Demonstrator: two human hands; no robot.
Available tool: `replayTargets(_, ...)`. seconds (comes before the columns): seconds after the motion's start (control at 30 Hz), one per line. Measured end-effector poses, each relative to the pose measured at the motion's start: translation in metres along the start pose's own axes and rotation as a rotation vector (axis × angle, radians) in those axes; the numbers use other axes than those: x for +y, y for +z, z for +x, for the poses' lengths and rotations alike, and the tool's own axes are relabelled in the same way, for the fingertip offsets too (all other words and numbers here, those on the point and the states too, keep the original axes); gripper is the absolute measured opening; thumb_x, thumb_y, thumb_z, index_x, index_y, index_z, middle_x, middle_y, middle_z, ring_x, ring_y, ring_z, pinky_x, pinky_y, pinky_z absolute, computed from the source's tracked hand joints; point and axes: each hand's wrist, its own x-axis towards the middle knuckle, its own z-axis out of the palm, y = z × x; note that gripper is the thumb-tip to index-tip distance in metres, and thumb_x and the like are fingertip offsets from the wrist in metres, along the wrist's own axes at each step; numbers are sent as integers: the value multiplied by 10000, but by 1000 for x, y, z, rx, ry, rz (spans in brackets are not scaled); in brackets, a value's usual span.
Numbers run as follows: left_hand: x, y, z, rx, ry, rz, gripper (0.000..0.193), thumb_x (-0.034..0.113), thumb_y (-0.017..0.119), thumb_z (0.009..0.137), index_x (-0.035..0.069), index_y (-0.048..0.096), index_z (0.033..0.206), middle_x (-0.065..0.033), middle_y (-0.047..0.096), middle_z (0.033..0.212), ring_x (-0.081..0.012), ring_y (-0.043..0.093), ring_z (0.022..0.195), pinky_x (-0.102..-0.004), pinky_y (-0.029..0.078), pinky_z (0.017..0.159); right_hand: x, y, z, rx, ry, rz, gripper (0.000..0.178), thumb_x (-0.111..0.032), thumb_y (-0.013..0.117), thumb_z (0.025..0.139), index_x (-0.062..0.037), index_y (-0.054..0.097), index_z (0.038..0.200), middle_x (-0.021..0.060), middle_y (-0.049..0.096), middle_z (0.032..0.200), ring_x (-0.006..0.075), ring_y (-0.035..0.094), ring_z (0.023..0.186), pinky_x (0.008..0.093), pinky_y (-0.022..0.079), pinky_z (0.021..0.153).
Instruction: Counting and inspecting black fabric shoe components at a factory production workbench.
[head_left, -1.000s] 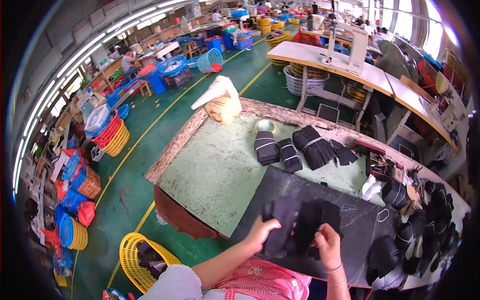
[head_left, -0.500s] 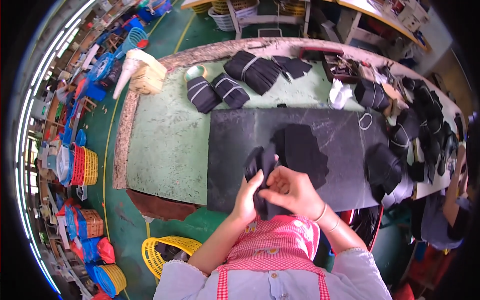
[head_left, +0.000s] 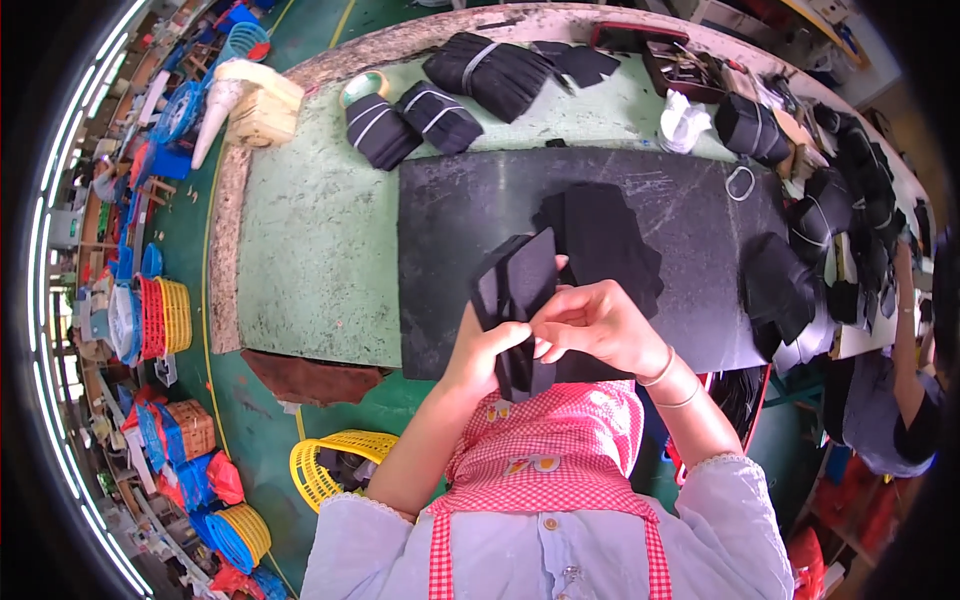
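My left hand is wrapped round a stack of black cut pieces, held upright above the near edge of the dark mat. The pieces fan apart a little along the top. At the stack's right side, my right hand has its thumb and forefinger pinched together by the edge of the pieces. Whether a single piece is caught in that pinch is too small to make out. Just beyond my hands, a pile of black cut pieces lies flat on the mat.
Tied black bundles lie at the back of the green table, beside a tape roll. More black bundles crowd the right, near a white loop. A yellow basket stands below left. Another person's arm shows at far right.
The view has shifted, so the table sits higher in the picture. The stack in my left hand has turned to show more of its broad face, and my right fingers have closed nearer its edge.
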Motion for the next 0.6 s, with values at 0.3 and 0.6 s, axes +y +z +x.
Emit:
replayTargets(0.3, 2, -6, -6, 79, 32, 73, 884, 21, 513, 644, -18, 252, 1487, -238, 471, 1410, -311, 545, 1244, -381, 518, 956, 23, 17, 0, 110, -43, -14, 54, -2, 677, 838, 39, 652, 813, 35, 663, 743, 83, 651, 713, 224, 534, 669)
replayTargets(0.6, 6, -27, -13, 180, 19, -47, 902, -33, 428, 611, 12, 261, 1496, -244, 397, 1470, -404, 495, 1281, -515, 436, 1053, 9, 0, -15, 410, -231, -564, 67, -30, 675, 861, 8, 650, 909, 6, 647, 761, 43, 608, 679, 200, 509, 634)
